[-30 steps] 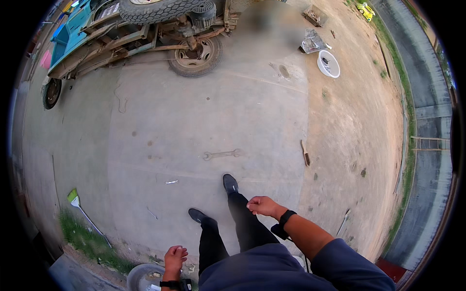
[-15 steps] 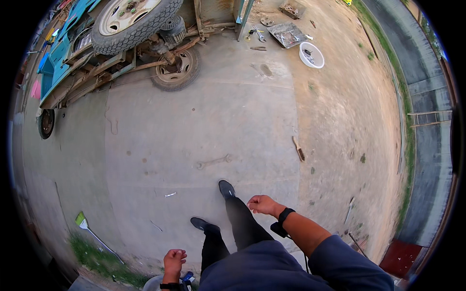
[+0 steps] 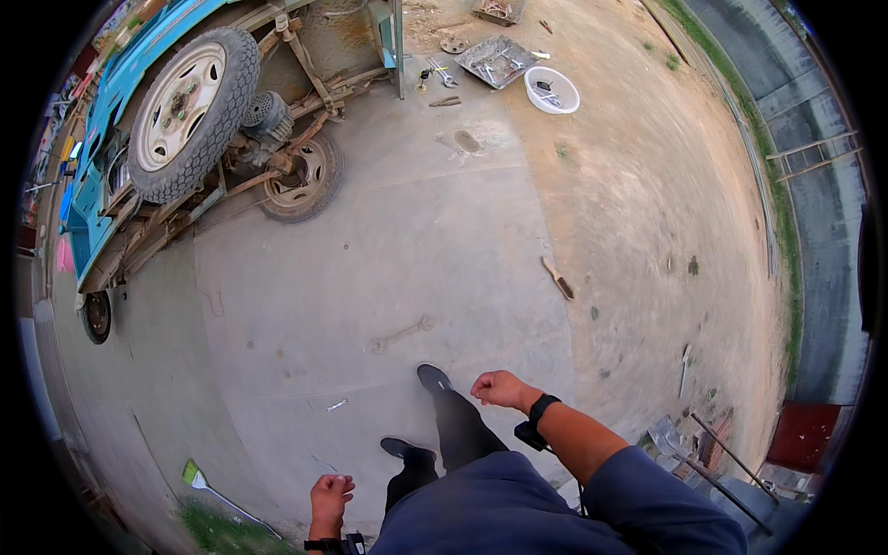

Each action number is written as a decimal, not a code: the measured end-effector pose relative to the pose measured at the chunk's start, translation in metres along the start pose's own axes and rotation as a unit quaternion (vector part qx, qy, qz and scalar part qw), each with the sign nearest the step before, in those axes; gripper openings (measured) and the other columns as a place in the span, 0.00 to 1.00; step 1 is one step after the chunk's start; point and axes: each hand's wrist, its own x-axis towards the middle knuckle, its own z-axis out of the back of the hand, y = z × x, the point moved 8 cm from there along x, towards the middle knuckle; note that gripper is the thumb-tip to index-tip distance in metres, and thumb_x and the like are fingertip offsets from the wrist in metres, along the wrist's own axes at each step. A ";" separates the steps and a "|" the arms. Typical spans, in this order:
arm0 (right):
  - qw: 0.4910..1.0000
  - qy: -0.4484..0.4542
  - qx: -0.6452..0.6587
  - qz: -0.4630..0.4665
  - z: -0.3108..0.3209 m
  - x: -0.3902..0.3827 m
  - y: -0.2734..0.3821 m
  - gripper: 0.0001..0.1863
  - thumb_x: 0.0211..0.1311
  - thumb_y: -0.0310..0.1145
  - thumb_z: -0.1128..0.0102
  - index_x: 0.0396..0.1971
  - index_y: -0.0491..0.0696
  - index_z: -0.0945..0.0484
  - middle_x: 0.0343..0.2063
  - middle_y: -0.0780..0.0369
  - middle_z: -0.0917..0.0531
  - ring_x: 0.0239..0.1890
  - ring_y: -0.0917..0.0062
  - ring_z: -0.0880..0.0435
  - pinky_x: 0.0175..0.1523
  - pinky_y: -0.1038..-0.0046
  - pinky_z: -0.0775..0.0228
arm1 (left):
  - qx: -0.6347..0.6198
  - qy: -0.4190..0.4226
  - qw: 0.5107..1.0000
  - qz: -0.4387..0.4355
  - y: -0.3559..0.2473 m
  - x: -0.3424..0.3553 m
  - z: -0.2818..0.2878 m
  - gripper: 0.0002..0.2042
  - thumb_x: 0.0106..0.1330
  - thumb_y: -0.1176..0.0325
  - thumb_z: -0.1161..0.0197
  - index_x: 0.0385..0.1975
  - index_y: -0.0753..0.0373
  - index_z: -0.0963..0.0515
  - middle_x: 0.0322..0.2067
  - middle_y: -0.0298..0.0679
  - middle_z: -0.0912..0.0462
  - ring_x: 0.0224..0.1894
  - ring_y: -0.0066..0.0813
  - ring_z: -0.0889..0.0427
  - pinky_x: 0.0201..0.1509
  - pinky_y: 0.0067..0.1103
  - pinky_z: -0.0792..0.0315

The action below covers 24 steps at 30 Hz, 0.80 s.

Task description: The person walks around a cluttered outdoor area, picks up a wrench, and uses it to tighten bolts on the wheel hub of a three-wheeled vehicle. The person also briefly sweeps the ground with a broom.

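My left hand (image 3: 331, 500) hangs low at my left side, its fingers loosely curled with nothing visible in them. My right hand (image 3: 500, 388) is held out in front of my right thigh, fingers curled in, also with nothing to be seen in it. Neither hand touches anything. Nearest on the concrete are a small spanner (image 3: 338, 405), in front of my left foot, and a large open-ended spanner (image 3: 401, 334) farther ahead. A wooden-handled brush (image 3: 558, 278) lies ahead to the right, at the edge of the concrete.
A turquoise vehicle (image 3: 79, 227) stands tilted at the far left, its wheel (image 3: 182, 108) and underside exposed. Far ahead are a metal tray (image 3: 497, 62) with tools and a white basin (image 3: 552, 91). A green broom (image 3: 195, 475) lies left; a shovel (image 3: 668, 437) lies right.
My view has turned and shifted, so the vehicle and basin sit farther left and the shovel has come into sight at the lower right. Both hands keep nearly the same pose.
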 end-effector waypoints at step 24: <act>0.995 -0.065 -0.075 0.033 -0.042 0.013 0.065 0.19 0.61 0.50 0.41 0.29 0.47 0.17 0.24 0.64 0.15 0.27 0.76 0.18 0.36 0.72 0.27 | 0.001 0.006 1.000 -0.027 -0.035 0.019 0.106 0.13 0.72 0.59 0.43 0.35 0.65 0.25 0.37 0.42 0.15 0.37 0.30 0.15 0.36 0.24 0.22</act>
